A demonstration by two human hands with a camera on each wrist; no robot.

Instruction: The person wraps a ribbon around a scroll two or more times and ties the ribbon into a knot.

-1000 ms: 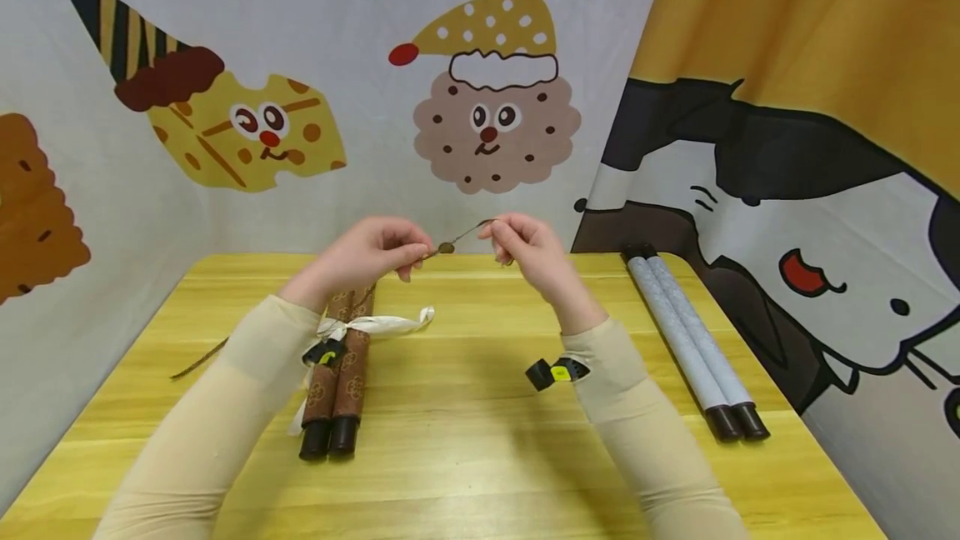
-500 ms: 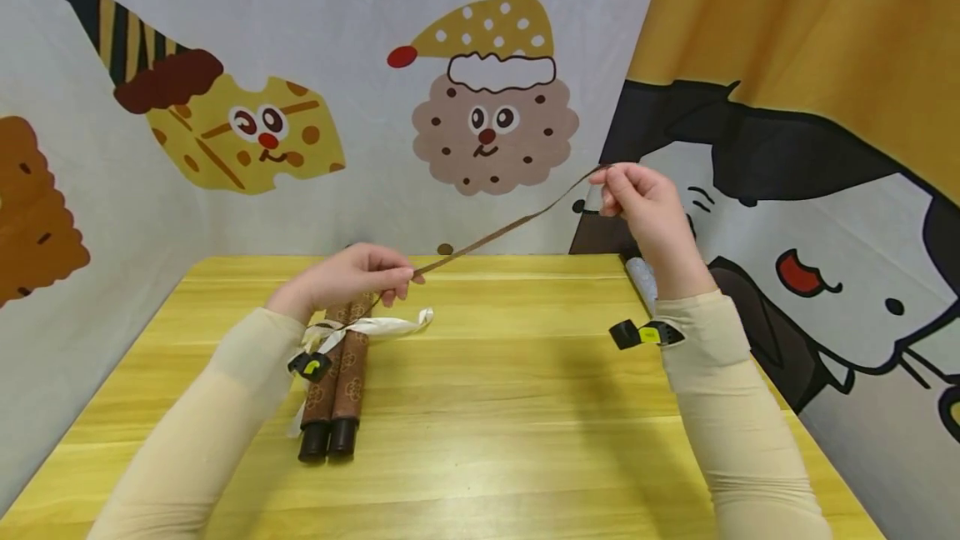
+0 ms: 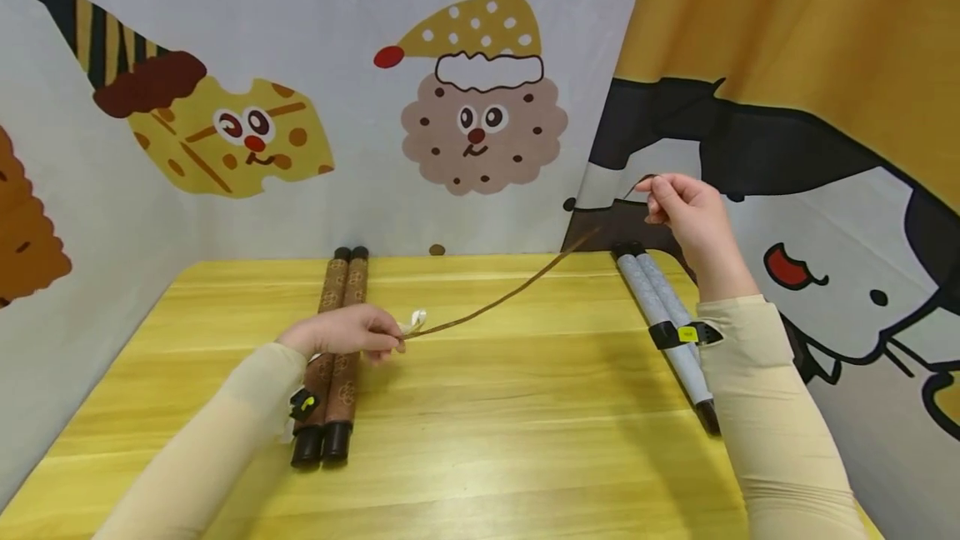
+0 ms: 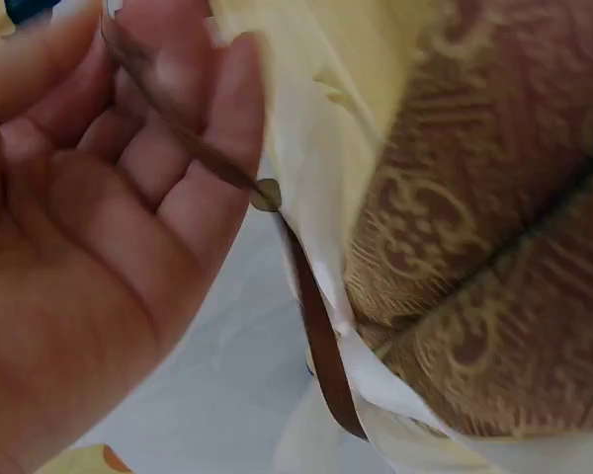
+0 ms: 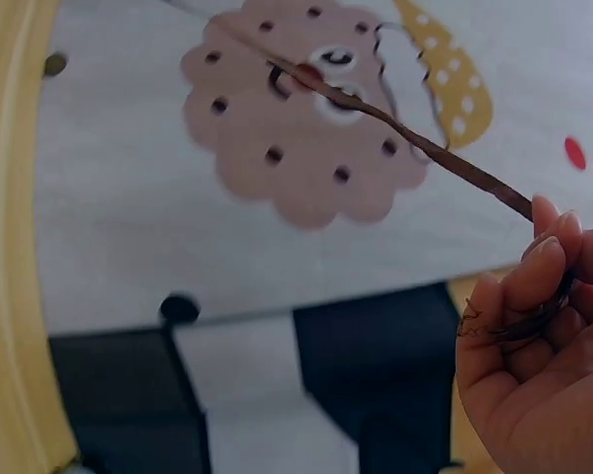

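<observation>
Looking at the brown ribbon (image 5: pixel 445 156) first: it's strung up in the air between both hands, sagging a bit, climbing from low on the left to high on the right. Left hand (image 3: pixel 341 332) has the low bit pinched in its fingers, right hand (image 3: pixel 693 207) pinches the high bit, with a frayed tail curling over its fingers.

Past the left fingers, the ribbon drops down next to the pair of brown rolls (image 3: pixel 347 394); can't tell where it's fixed, if at all. Those rolls lie side by side, pointing away from the person, so the ribbon runs off crosswise to them. The key bit imo: left hand is right over the rolls, right hand is well apart from them, up and to the right. Can't tell if the left hand touches them.

White ribbon (image 3: pixel 417 321) sticks out just beside the left fingertips. Pale rolls (image 3: pixel 647 300) sit at the table's (image 3: pixel 465 423) right side.
</observation>
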